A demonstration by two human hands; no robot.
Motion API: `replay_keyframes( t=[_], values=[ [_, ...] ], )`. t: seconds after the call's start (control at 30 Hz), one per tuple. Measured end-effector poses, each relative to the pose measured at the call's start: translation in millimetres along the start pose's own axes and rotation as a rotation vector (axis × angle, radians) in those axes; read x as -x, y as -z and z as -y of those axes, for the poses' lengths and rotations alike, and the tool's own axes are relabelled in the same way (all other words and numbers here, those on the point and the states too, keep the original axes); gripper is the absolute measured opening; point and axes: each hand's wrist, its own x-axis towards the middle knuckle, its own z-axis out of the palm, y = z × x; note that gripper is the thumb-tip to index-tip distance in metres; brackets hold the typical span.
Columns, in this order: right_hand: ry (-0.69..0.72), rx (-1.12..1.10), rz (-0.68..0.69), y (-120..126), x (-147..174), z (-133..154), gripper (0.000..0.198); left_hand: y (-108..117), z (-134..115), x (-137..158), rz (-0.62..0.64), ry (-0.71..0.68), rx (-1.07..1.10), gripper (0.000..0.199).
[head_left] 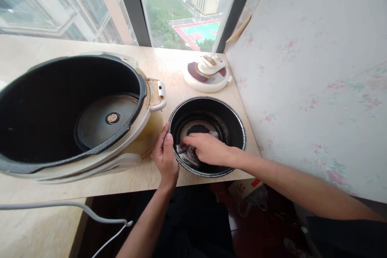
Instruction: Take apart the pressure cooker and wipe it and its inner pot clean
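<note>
A round black inner pot (pixel 238 129) stands on the pale ledge, with a worn-looking bottom. Pressed against its left rim, my left hand (pixel 165 156) grips the pot's side, thumb near the top edge. Inside the pot is my right hand (pixel 208 148), fingers curled over a grey-white wet cloth (pixel 189 156) against the left inner wall. Parts of the cloth are hidden under the fingers. Left of the pot sits the large open cooker body (pixel 145 129), a round heating plate (pixel 99 119) at its bottom.
The cooker lid (pixel 208 74) lies behind the pot by the window. A papered wall (pixel 302 68) rises at the right. A grey cord (pixel 60 204) crosses the lower left. Below the ledge (pixel 127 183) are a box (pixel 244 187) and a plastic bag (pixel 254 202).
</note>
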Motion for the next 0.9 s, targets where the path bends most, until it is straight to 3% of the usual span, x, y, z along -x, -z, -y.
replay_keyframes(
  t=[0.1,0.27,0.37,0.5,0.63,0.9],
  values=[
    [-0.162,-0.174,-0.126,-6,-9,4,0.049,0,-2,1,0.000,0.015,-0.011,0.030],
    [-0.300,-0.278,-0.134,-3,-17,3,0.046,1,-5,1,-0.015,0.033,-0.024,0.029],
    [-0.197,-0.200,0.001,4,-18,-1,0.046,2,-5,1,-0.027,0.032,-0.036,0.030],
    [-0.027,-0.088,0.311,23,-13,-10,0.046,2,-4,0,-0.042,0.040,-0.042,0.030],
    [-0.002,0.137,0.539,37,-6,-17,0.031,2,-4,0,-0.050,0.033,-0.057,0.031],
    [-0.024,0.384,0.448,27,1,-18,0.018,5,-1,0,-0.017,0.037,-0.073,0.032]
  ],
)
